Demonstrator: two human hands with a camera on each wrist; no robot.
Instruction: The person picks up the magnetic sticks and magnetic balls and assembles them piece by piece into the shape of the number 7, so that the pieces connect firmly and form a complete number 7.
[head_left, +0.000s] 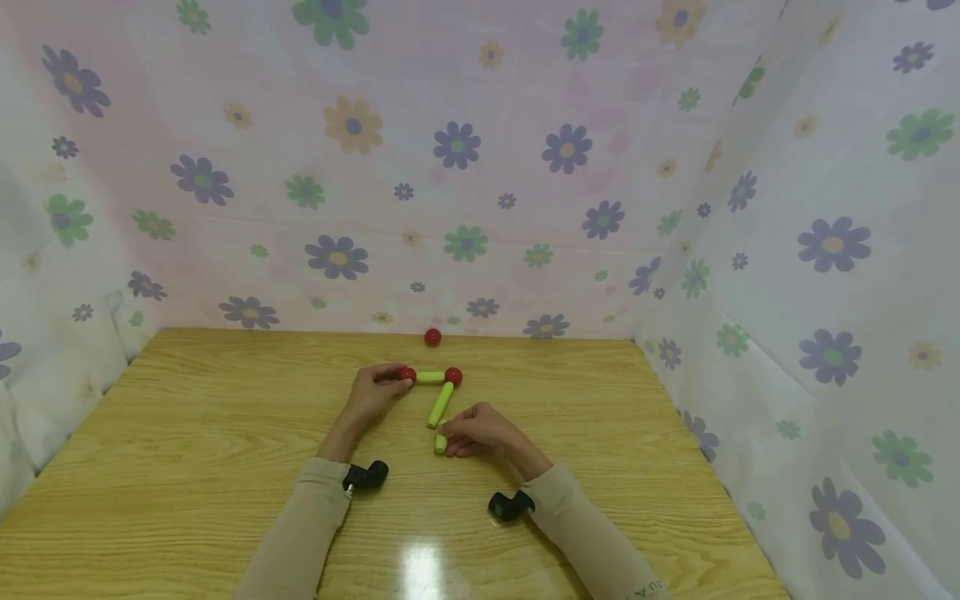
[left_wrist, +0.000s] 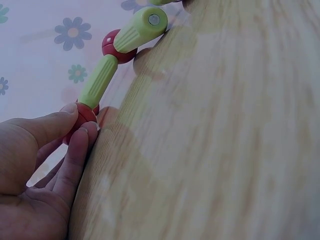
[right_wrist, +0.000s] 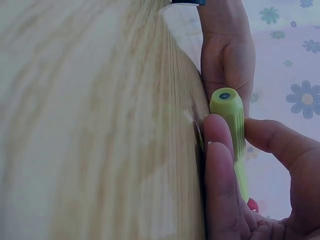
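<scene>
My left hand (head_left: 372, 392) pinches a red ball (head_left: 407, 375) between thumb and fingers, low over the wooden table. From that ball a light green magnetic rod (head_left: 431, 377) runs right to a second red ball (head_left: 453, 377). Another green rod (head_left: 441, 405) slants from there toward me; its free end shows a round metal tip in the left wrist view. My right hand (head_left: 483, 430) pinches a loose green rod (head_left: 440, 444) just in front of that free end. In the right wrist view, a dark round tip marks this rod (right_wrist: 228, 107), with thumb and fingers on opposite sides.
A third red ball (head_left: 432, 337) lies alone near the back edge of the wooden table (head_left: 225, 433). Flower-patterned cloth (head_left: 457, 200) hangs behind the table and along both sides. Black wrist cameras (head_left: 510, 505) sit at both sleeve cuffs.
</scene>
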